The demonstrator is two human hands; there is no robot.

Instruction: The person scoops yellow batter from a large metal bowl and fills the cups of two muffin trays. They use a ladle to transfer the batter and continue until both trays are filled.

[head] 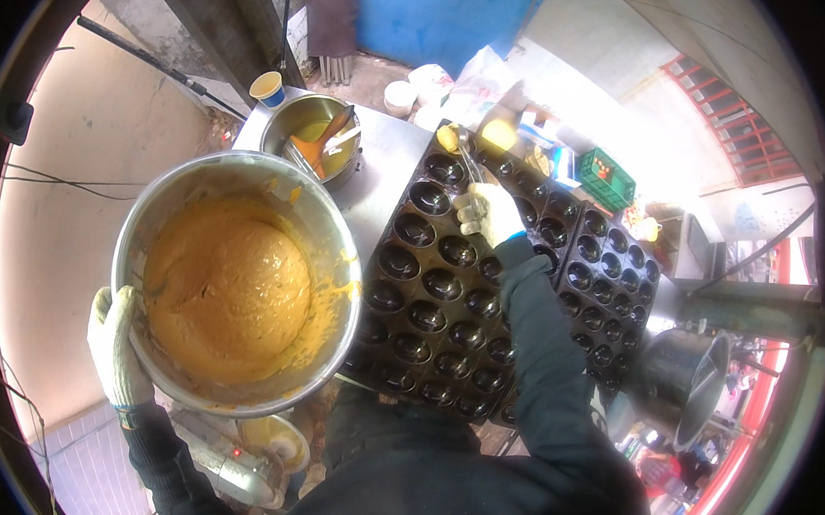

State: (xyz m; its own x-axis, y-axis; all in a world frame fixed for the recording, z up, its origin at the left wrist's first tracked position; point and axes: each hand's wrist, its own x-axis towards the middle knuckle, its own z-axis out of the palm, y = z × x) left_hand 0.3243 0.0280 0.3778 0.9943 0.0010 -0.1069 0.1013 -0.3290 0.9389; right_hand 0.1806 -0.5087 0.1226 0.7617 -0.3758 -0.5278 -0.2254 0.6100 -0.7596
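Observation:
My left hand (116, 343), in a white knit glove, grips the rim of a large steel bowl (346, 261). Thick orange-brown batter (225, 288) fills much of the bowl and smears its right inner wall. My right hand (487, 211), gloved the same way, holds a metal scoop (469, 158) by its handle. A yellow lump of batter (448, 138) shows at the scoop's head, above the far corner of a dark moulded pan (432, 267). Rows of round, shiny wells cover the pan; my right forearm hides some of them.
Left of the pan, a steel pot (270, 135) with yellow liquid and an orange utensil (319, 147) stands on a metal table (385, 143), near a paper cup (267, 90). A second moulded pan (613, 282), a green crate (604, 181) and a metal drum (678, 376) are at right.

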